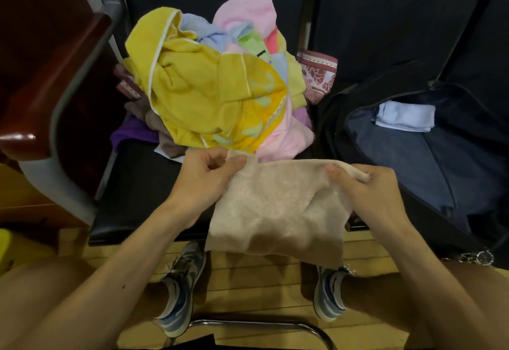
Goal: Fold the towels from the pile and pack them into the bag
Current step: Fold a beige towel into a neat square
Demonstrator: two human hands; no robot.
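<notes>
I see black padded seats, a reddish wooden armrest at left, and a pale wood-plank floor below.

Small black print on a pale green towel in the pile, too blurred to read

we see both bare arms reaching forward from the lower corners, the left forearm and right forearm converging toward the middle. the left hand sits left of centre, knuckles up, its left thumb laid over the top left corner of the beige towel, pinching it against curled fingers. the right hand is about level with it and well apart, its right thumb pointing inward along the top edge, fingers folded round the other corner. the fingertips under the cloth are hidden, so we can only suppose the index fingers back each thumb.
</notes>
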